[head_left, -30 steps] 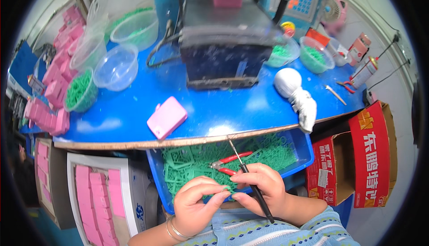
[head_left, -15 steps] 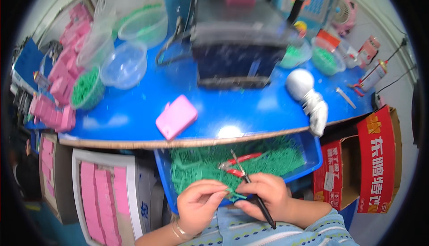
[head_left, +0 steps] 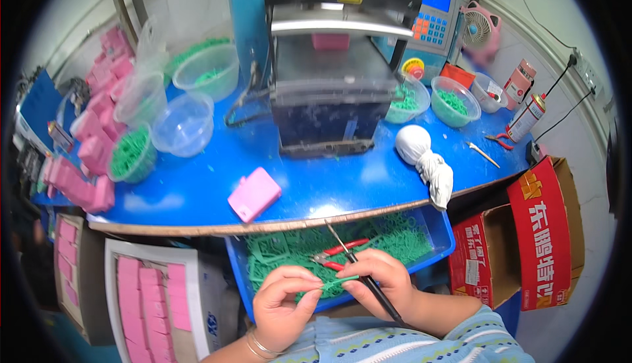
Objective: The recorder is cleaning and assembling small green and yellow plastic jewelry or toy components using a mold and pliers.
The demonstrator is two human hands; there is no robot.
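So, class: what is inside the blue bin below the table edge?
The blue bin holds tangled green plastic pieces and red-handled cutters. Both hands cover its front; its bottom is hidden.

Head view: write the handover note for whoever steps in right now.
Left hand: pinches one end of a thin green strip.
Right hand: holds the strip's other end, plus a slim dark tool pointing up over the bin.
Blue bin under the table edge: full of green pieces, red-handled cutters on top.
Done: cannot tell; green pieces already sit in bowls on the table.
Left: the bin remains full.
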